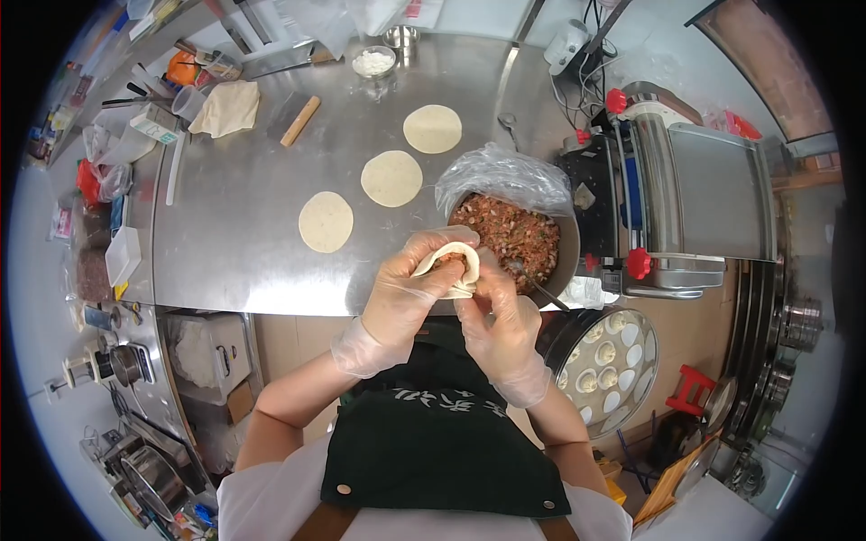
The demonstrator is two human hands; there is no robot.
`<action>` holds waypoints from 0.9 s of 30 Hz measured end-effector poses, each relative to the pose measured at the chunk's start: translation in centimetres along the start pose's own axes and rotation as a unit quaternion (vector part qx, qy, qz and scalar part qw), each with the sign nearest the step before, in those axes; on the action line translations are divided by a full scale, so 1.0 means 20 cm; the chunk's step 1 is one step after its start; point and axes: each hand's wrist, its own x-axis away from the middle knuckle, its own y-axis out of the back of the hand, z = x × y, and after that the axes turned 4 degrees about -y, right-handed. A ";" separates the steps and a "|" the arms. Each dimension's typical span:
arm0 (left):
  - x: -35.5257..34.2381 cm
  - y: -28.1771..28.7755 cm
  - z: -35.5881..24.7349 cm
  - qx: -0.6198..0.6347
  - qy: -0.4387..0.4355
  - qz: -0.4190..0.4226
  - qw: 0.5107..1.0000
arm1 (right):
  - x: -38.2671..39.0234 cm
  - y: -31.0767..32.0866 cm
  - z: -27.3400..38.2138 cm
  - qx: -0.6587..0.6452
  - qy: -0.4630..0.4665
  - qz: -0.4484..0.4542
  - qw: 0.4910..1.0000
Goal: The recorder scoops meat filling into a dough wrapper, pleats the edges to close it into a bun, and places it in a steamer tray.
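Note:
Between my two gloved hands is a partly closed bun (465,287), its dough wrapper gathered around brown meat filling that still shows in the opening. My left hand (403,293) cups the dough from the left, thumb at the filling. With pinched fingers, my right hand (502,316) grips the wrapper's right edge. Just beyond the right hand stands a large pot of minced filling (514,236), partly covered by clear plastic, a spoon handle (548,298) leaning out of it. Three flat dough rounds lie on the steel table: a near-left one (326,222), a middle one (391,178) and a far one (432,129).
A rolling pin (300,122), a cloth (225,109) and a bowl of white stuff (373,62) sit farther back on the table. A dough-rolling machine (686,189) stands at the right. Below it, a round tray (651,329) holds several shaped buns. A red stool (690,388) is on the floor.

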 end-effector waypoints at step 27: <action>-0.04 0.04 -0.01 -0.203 -0.153 0.133 0.958 | 0.01 0.04 0.02 0.100 0.092 0.001 0.991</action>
